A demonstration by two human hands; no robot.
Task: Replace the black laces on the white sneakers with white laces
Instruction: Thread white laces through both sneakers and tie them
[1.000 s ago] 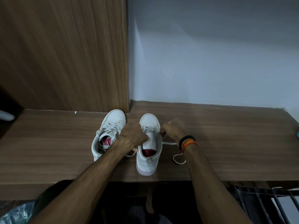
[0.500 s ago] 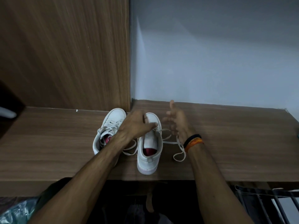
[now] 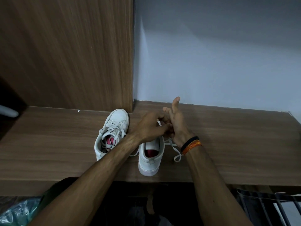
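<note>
- I see a brown wooden shelf [image 3: 228, 144] with two white shoes on it, side by side.
- The left shoe [image 3: 112, 132] is laced up in white.
- The right shoe [image 3: 150, 159] has a white lace [image 3: 175, 148] trailing loose beside it.
- My left hand [image 3: 151, 128] is curled over the right shoe; I cannot tell what it grips.
- My right hand [image 3: 176, 123] touches the left one, fingers out straight.

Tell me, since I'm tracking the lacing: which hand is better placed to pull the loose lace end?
Probably right: the right hand is beside the loose white lace; the left hand covers the right sneaker.
</note>
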